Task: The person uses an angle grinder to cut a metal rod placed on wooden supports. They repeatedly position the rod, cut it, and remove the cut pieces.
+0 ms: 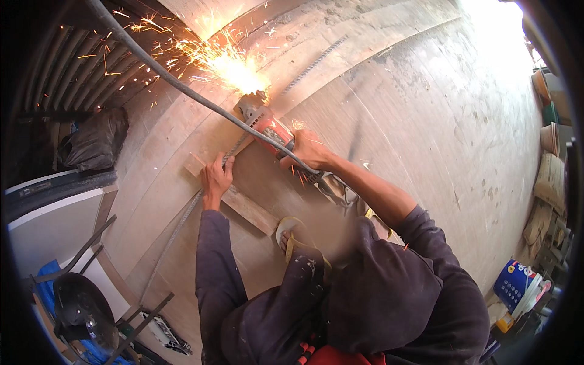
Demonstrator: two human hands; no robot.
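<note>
My right hand is wrapped round the body of a red and grey angle grinder. At the grinder's head a dense burst of bright sparks flies toward the upper left, and the glare hides the disc. A long ribbed steel rebar lies diagonally across the floor, passing under the grinder's head. My left hand is closed on this bar just below the grinder, above a wooden plank on the floor. The bar's lower part runs on toward the lower left.
A thick grey cable arcs across the view in front of the grinder. A sandalled foot stands beside the plank. At left are a dark bag and a black chair. A blue and white bucket and pots line the right.
</note>
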